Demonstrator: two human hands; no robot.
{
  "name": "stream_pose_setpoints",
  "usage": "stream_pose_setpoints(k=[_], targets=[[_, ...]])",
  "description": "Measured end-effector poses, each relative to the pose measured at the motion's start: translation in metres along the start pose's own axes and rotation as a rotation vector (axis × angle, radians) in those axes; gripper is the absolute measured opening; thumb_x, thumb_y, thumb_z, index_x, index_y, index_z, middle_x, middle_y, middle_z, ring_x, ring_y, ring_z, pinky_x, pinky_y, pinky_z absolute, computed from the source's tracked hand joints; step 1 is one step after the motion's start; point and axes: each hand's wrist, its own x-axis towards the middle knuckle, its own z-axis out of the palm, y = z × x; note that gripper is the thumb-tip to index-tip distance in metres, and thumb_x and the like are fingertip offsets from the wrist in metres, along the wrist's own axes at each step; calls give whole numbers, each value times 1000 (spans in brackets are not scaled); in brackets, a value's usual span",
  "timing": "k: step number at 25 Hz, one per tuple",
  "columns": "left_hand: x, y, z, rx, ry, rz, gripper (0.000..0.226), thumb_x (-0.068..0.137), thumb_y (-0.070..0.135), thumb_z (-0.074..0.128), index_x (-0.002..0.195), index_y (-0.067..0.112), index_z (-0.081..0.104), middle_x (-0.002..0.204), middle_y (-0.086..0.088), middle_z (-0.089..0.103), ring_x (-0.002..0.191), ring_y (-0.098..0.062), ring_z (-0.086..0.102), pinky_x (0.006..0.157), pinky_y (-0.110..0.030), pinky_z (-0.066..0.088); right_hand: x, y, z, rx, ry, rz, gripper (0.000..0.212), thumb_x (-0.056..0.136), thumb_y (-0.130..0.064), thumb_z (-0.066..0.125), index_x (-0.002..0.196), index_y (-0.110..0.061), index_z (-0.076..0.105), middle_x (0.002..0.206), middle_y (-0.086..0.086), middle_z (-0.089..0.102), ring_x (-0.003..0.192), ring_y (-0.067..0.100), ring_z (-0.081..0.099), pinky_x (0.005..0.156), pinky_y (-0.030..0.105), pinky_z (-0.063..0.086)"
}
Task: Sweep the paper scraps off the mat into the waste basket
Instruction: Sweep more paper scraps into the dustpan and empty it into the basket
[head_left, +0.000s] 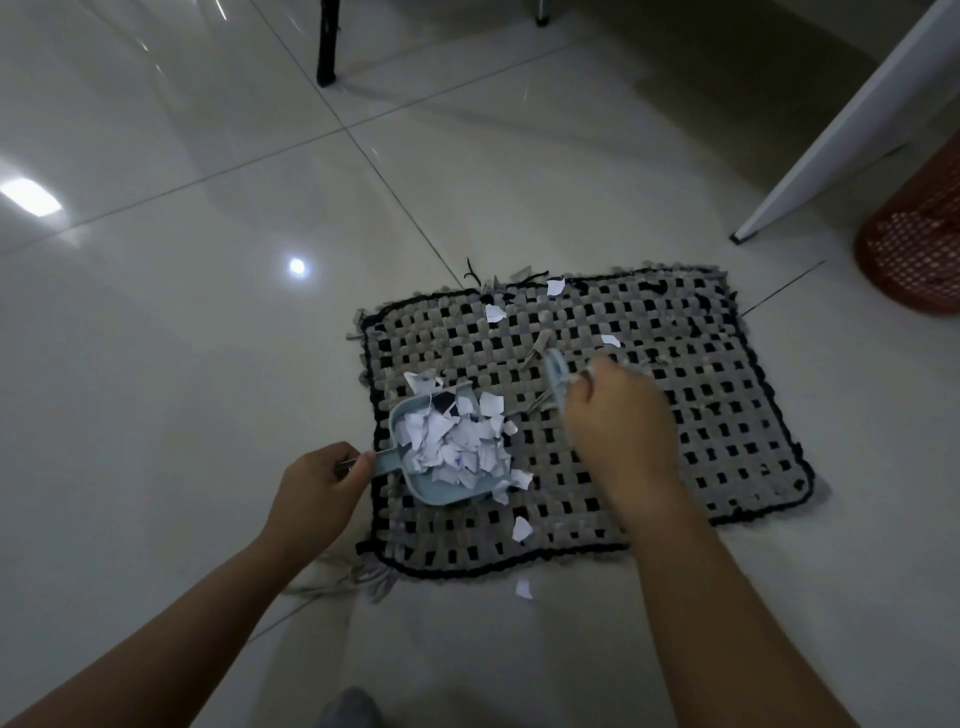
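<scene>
The step in hand looks like the sweeping itself, most of it done: the bulk of the torn paper sits heaped in the dustpan, only strays remain.

The woven mat (649, 415), grey and black check with a frayed black border, lies on pale glossy floor tiles (208, 312). The red mesh waste basket (914, 249) stands at about 2 o'clock from the mat, apart from it, behind a white table leg (841, 135).

The pale blue dustpan (441, 491) rests on the mat's 9 o'clock edge, piled with white paper scraps (457, 441). The left hand (317, 483) grips its handle. The right hand (613, 415), blurred, is closed around a small brush (556, 374) near the mat's centre.

Loose scraps lie toward 12 o'clock and 6 o'clock; 1 (523, 588) is off the mat on the tile.

Next, I judge, the brush must draw these strays toward the pan, kept low and level, before carrying it to the basket.
</scene>
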Motion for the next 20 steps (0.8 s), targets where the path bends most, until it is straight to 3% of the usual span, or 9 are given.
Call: stream_pose_setpoints(k=[3, 5, 8, 12, 15, 18, 20], targets=[[0, 1, 3, -16, -6, -10, 37, 89, 20, 54, 53, 16, 49, 43, 1, 43, 40, -13, 37, 43, -24, 25, 28, 29, -13, -66, 26, 114, 15, 92, -7, 40, 79, -5, 48, 54, 0, 35, 49, 18, 37, 43, 23, 20], [-1, 1, 4, -31, -10, -14, 40, 89, 20, 54, 50, 20, 45, 42, 2, 41, 40, -13, 36, 44, -24, 25, 34, 29, -11, -64, -20, 126, 15, 90, -4, 41, 77, -3, 50, 56, 3, 41, 51, 19, 38, 43, 23, 16], [-1, 4, 7, -31, -28, -11, 40, 89, 20, 53, 51, 20, 45, 43, 1, 41, 41, -14, 36, 45, -24, 26, 22, 6, 11, -92, -126, -30, 20, 91, -6, 43, 100, 3, 59, 84, 18, 66, 61, 22, 45, 42, 21, 18], [1, 6, 10, -22, -46, -1, 39, 90, 22, 52, 52, 18, 45, 45, 1, 43, 42, -14, 38, 45, -24, 27, -12, -27, 31, -137, -273, -274, 23, 91, -5, 37, 107, 1, 52, 95, 18, 64, 81, 31, 62, 43, 24, 18], [2, 5, 9, -26, -32, -9, 39, 90, 21, 53, 51, 20, 44, 44, 2, 43, 42, -13, 38, 45, -25, 28, -20, -29, 28, -108, -291, -303, 32, 92, -11, 25, 104, 0, 51, 75, 10, 52, 70, 26, 52, 43, 24, 17], [1, 4, 6, -43, -25, -7, 38, 90, 21, 53, 52, 19, 46, 44, 3, 43, 42, -12, 38, 45, -25, 28, -8, -21, 8, -4, -195, -216, 17, 96, -15, 36, 82, -10, 46, 59, 0, 41, 49, 16, 38, 42, 23, 21], [-1, 1, 2, -53, -7, -7, 35, 89, 20, 53, 55, 14, 50, 44, 2, 43, 42, -13, 38, 45, -26, 27, 13, -16, -5, 2, -100, -187, 19, 97, -17, 38, 79, -12, 43, 54, -4, 36, 45, 9, 33, 41, 23, 21]])
